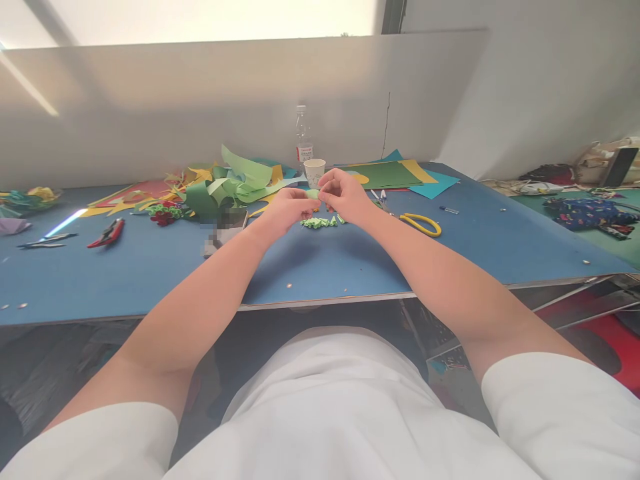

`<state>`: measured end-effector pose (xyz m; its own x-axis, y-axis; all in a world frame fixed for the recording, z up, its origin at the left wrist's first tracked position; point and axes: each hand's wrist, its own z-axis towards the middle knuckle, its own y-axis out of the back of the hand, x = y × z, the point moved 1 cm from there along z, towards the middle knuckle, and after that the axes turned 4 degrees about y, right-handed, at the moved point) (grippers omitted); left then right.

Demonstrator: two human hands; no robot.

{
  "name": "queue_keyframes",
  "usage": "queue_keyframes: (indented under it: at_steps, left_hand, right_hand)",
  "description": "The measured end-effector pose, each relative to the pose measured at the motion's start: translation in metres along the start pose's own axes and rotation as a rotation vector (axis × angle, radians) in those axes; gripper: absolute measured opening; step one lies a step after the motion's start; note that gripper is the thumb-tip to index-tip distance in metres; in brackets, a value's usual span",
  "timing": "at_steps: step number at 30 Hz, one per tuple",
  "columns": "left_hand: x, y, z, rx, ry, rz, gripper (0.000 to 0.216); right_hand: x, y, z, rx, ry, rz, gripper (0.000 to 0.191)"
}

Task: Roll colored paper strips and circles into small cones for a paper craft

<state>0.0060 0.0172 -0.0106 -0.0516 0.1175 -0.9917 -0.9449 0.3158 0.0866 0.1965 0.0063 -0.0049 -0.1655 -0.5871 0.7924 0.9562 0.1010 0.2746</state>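
Observation:
My left hand and my right hand meet over the blue table, fingers pinched together on a small piece of light green paper held between them. Just below the hands lies a fringed strip of green paper on the table. Both forearms reach out from my white sleeves.
A heap of green and yellow paper scraps lies to the left, with small red and green paper flowers. A paper cup and a water bottle stand behind the hands. Yellow-handled scissors lie right; a red cutter lies left. Coloured sheets are at the back.

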Motion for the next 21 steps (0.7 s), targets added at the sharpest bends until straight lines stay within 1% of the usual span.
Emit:
queue_keyframes:
  at_steps: [4, 7, 14, 21]
  left_hand:
    - [0.0028, 0.0004, 0.0021, -0.045, -0.051, 0.094, 0.046]
    - [0.0022, 0.0, 0.0015, -0.062, -0.059, 0.096, 0.044]
    - [-0.0008, -0.0005, -0.0004, -0.029, -0.053, 0.053, 0.038]
    - [-0.003, -0.0004, -0.0014, -0.008, -0.056, 0.055, 0.044]
  right_hand:
    - [0.0011, -0.0026, -0.0005, -0.032, -0.027, -0.039, 0.029]
    - [0.0025, -0.0029, -0.0019, -0.033, -0.031, -0.04, 0.028]
    - [0.0083, 0.0033, -0.0025, -0.003, -0.033, -0.019, 0.026]
    - [0.0069, 0.0061, -0.0016, 0.029, -0.016, -0.003, 0.027]
